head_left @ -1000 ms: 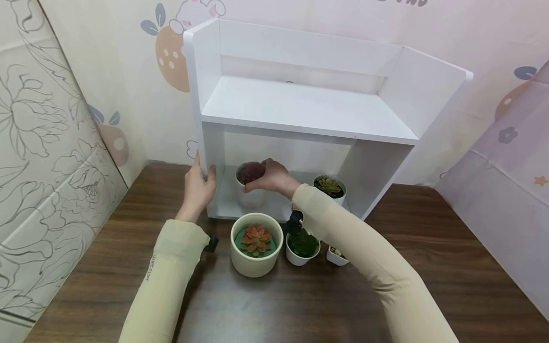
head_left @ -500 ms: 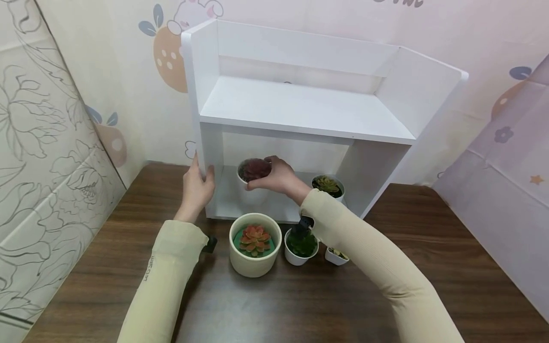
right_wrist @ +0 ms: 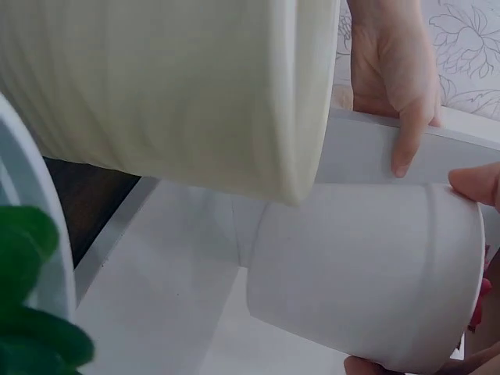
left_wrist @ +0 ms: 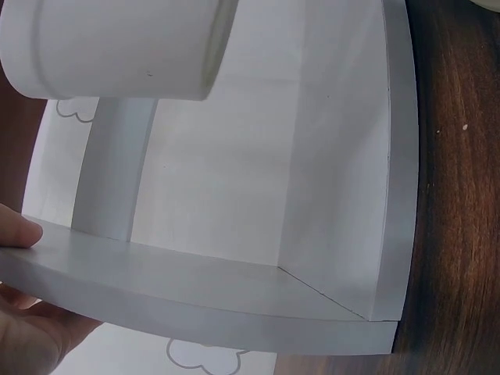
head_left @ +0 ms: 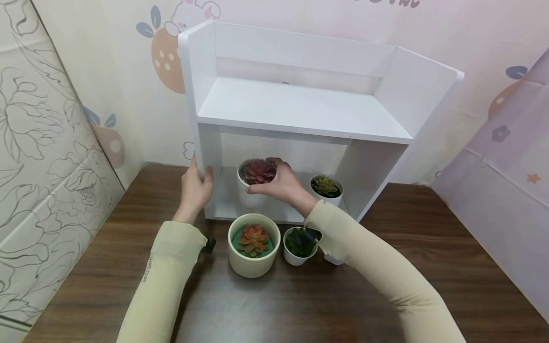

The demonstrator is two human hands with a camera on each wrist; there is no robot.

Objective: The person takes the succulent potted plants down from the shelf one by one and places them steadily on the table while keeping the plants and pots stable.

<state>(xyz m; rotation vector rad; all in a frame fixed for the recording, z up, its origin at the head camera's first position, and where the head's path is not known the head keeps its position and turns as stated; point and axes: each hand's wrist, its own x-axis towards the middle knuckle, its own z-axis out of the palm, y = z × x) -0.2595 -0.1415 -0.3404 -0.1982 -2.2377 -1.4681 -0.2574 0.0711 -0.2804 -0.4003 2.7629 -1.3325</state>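
My right hand (head_left: pixel 288 183) grips the rim of a white pot with a dark red succulent (head_left: pixel 259 171), in the shelf's lower compartment at the left. In the left wrist view this white pot (left_wrist: pixel 117 51) hangs above the bottom board, apart from it. My left hand (head_left: pixel 196 193) holds the left side panel of the white desktop shelf (head_left: pixel 300 107). In the right wrist view the left thumb lies inside the panel, and the other fingers are mostly hidden behind it. A green succulent in a white pot (head_left: pixel 326 186) stands at the compartment's right end.
In front of the shelf, on the brown wooden table (head_left: pixel 257 309), stand a cream pot with an orange-red succulent (head_left: pixel 253 245) and a white pot with a green plant (head_left: pixel 299 245). A small white pot (head_left: pixel 332 260) is mostly hidden by the right sleeve.
My right hand and the red succulent's pot have shifted slightly right, showing more of the plant. The sleeve now covers most of the small pot. My left hand keeps its hold on the panel.
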